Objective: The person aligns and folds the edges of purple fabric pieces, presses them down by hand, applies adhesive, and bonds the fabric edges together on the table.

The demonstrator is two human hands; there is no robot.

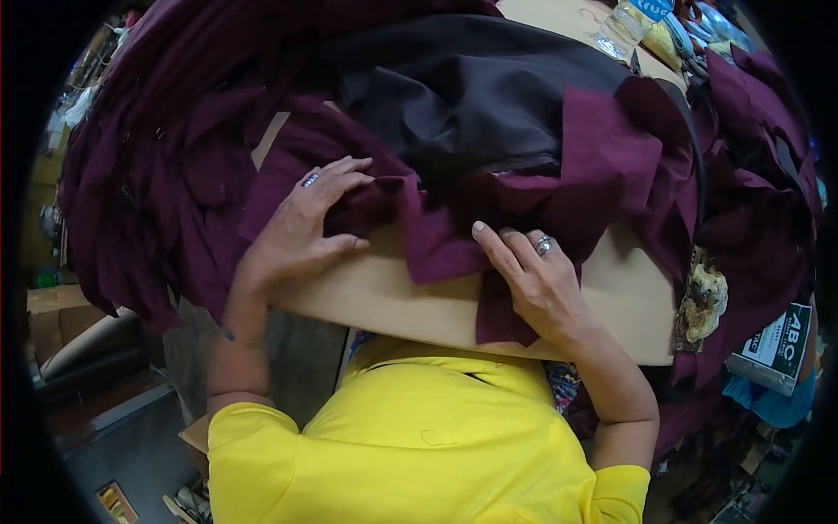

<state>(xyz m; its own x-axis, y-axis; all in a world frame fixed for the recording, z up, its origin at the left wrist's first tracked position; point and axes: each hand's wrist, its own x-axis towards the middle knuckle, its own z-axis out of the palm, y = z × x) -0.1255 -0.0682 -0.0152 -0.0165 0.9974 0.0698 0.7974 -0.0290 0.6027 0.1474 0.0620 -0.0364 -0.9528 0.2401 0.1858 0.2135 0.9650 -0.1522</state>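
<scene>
Maroon fabric pieces (441,236) lie joined to or against a black cloth (480,100) on the tan table (375,284). My left hand (307,217) rests on the left part of the maroon fabric, fingers spread and thumb apart, a ring on one finger. To its right, my right hand (534,275) lies on the maroon cloth near the table's front edge, also wearing a ring. Its index finger is stretched out and the others are slightly bent. Neither hand grips the cloth. Folds hide where the maroon and black pieces meet.
A large heap of maroon cloth (166,166) hangs over the left side. More maroon cloth (751,201) lies at the right, near a yellowish lump (705,301) and an ABC box (775,349). At the back right is a plastic bottle (627,28).
</scene>
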